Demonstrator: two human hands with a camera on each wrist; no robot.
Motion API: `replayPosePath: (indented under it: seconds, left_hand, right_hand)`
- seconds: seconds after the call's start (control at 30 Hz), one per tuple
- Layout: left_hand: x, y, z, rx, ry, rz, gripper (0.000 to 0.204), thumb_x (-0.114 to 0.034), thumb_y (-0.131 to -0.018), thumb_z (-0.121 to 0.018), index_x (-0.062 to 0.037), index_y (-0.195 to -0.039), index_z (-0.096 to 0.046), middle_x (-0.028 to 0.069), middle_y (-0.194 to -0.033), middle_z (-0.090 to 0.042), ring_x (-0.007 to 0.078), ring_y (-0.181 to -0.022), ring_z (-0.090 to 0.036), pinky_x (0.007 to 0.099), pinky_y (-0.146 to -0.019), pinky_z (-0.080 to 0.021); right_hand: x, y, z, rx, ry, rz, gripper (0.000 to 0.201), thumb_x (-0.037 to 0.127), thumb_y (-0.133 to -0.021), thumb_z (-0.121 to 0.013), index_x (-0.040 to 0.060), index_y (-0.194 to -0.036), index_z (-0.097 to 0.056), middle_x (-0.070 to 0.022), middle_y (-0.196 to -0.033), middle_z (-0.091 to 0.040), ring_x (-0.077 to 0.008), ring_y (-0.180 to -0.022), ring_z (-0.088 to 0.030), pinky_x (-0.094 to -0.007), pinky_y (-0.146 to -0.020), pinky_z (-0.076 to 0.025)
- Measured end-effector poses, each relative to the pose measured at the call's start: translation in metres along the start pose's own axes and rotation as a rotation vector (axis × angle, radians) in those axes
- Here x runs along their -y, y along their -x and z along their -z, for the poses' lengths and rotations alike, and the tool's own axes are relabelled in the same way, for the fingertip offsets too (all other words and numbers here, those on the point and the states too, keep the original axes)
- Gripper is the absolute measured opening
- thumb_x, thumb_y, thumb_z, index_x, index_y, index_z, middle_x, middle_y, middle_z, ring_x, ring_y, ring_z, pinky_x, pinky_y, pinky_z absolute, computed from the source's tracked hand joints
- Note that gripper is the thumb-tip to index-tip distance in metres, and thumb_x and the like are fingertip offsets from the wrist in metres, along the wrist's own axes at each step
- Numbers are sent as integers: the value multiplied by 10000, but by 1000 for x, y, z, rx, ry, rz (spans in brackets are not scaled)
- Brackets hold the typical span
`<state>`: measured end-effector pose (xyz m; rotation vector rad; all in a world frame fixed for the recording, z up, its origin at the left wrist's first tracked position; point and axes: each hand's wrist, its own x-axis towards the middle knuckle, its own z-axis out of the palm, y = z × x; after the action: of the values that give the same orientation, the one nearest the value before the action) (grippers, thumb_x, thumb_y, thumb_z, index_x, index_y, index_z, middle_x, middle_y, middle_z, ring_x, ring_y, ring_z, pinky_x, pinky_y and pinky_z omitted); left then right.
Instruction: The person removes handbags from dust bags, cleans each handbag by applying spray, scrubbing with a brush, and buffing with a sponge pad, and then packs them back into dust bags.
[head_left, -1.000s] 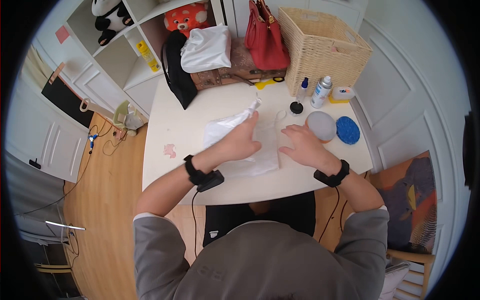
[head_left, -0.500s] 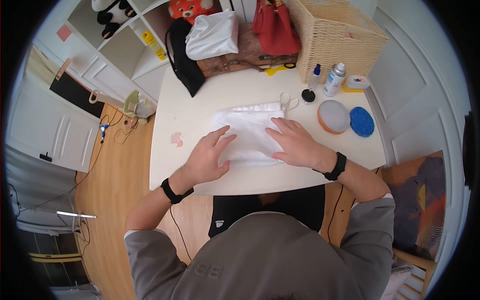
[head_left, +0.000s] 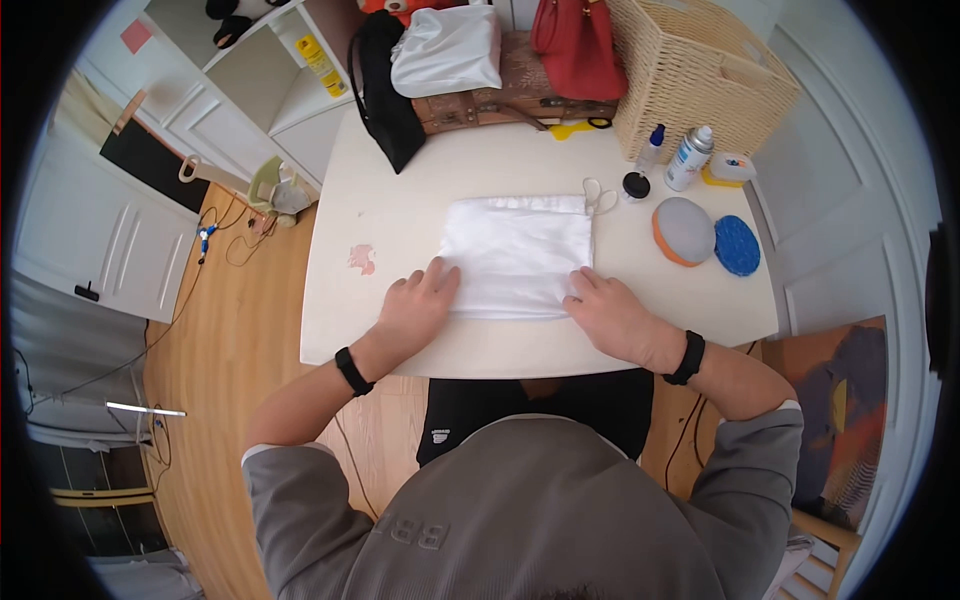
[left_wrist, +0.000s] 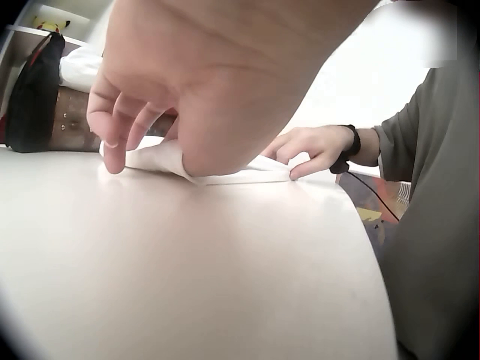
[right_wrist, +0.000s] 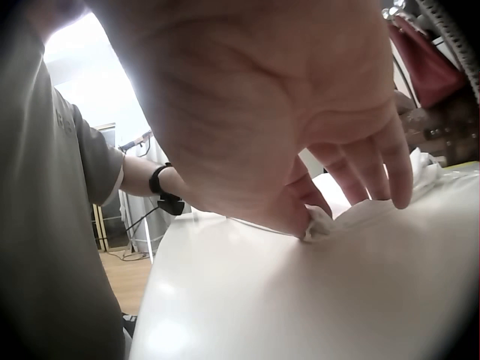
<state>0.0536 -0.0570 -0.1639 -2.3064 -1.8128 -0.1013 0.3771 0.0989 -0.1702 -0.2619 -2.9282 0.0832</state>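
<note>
A white drawstring bag (head_left: 518, 240) lies flat on the table, folded to a rough rectangle, its cord loops sticking out at the far right corner. My left hand (head_left: 415, 308) is at the bag's near left side; thumb and fingers close on its edge, where the cloth (left_wrist: 161, 159) lifts a little off the tabletop. At the near right corner my right hand (head_left: 617, 318) pinches the fabric, which bunches up (right_wrist: 321, 223) by the thumb in the right wrist view. The other fingers of that hand reach down onto the bag's side.
To the right stand a grey-and-orange round object (head_left: 684, 232), a blue scrubbing disc (head_left: 737, 246), a spray can (head_left: 690, 160) and a small bottle (head_left: 650, 148). Along the back are a wicker basket (head_left: 690, 85), a red handbag (head_left: 578, 50), a brown case (head_left: 480, 108) and a black bag (head_left: 385, 100).
The bag has gone from loosely laid to a flatter folded rectangle. Both hands went from crossing over it, to spread on top, to its near left and right edges.
</note>
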Motion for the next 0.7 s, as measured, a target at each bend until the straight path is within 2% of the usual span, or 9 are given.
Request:
replayPosePath:
  seconds: [0.07, 0.17, 0.2, 0.27, 0.4, 0.47, 0.53, 0.63, 0.7]
  left_hand:
    - [1, 3, 8, 74, -30, 4, 569, -126, -807, -705, 31, -1344, -605, 241, -1389, -570, 318, -1026, -680, 429, -785, -595]
    - [3, -1, 39, 110, 75, -85, 560, -252, -907, -710, 44, -1371, -607, 299, -1538, -478, 388, -1250, -601, 505, -1028, -520]
    - [5, -6, 38, 108, 74, -84, 560, -252, -907, -710, 44, -1371, -607, 299, -1538, -478, 388, -1250, -601, 505, -1028, -520]
    - [10, -18, 34, 82, 267, -91, 685, -437, -952, -720, 69, -1394, -584, 324, -1625, -383, 442, -1457, -449, 532, -1215, -358]
    - [22, -54, 3, 83, 205, -182, 926, -590, -905, -741, 90, -1484, -497, 325, -1666, -323, 459, -1546, -342, 525, -1263, -309]
    - [30, -62, -4, 289, 246, -168, 1171, -712, -838, -743, 113, -1572, -355, 313, -1703, -259, 442, -1595, -255, 526, -1283, -281]
    - [31, -55, -7, 300, 226, -115, 1242, -751, -825, -726, 128, -1589, -294, 337, -1697, -247, 464, -1589, -255, 536, -1288, -268]
    - [37, -39, -5, 395, 148, 28, 1329, -815, -818, -681, 159, -1599, -225, 410, -1664, -229, 524, -1573, -247, 555, -1289, -257]
    - [45, -19, -6, 479, 93, 133, 1346, -841, -823, -652, 174, -1593, -218, 460, -1638, -223, 561, -1562, -239, 563, -1283, -259]
  right_hand:
    - [3, 7, 0, -71, 29, 27, 204, 53, -840, -643, -22, -1017, -711, -201, -1109, -618, -370, -1044, -625, -416, -794, -539]
    - [8, 8, 12, 11, 90, 24, 224, 105, -848, -694, -15, -1036, -719, -236, -1184, -614, -404, -1186, -614, -426, -897, -533]
    - [8, 4, 22, 114, 8, 10, 245, 156, -855, -727, -10, -1034, -720, -248, -1222, -615, -413, -1255, -586, -444, -949, -510]
    - [2, -6, 29, 218, -74, 8, 276, 208, -861, -760, -5, -1032, -720, -260, -1261, -615, -423, -1323, -557, -462, -1000, -487]
    - [-28, -35, 29, 132, -120, -95, 679, 367, -789, -880, 7, -1311, -636, -304, -1508, -477, -471, -1468, -417, -559, -1180, -360]
    - [-38, -47, 35, 111, -13, -101, 820, 401, -770, -898, 10, -1419, -585, -309, -1577, -421, -477, -1513, -365, -571, -1226, -321]
    - [-43, -57, 40, 382, -21, -248, 1026, 441, -737, -919, 27, -1557, -461, -316, -1665, -305, -478, -1566, -281, -584, -1277, -240]
    - [-47, -51, 41, 123, 27, -225, 973, 425, -773, -905, 18, -1547, -477, -321, -1663, -314, -474, -1569, -278, -585, -1278, -236]
    - [-47, -48, 39, 125, -13, -276, 958, 422, -788, -897, 16, -1547, -477, -323, -1664, -313, -474, -1573, -271, -588, -1279, -231]
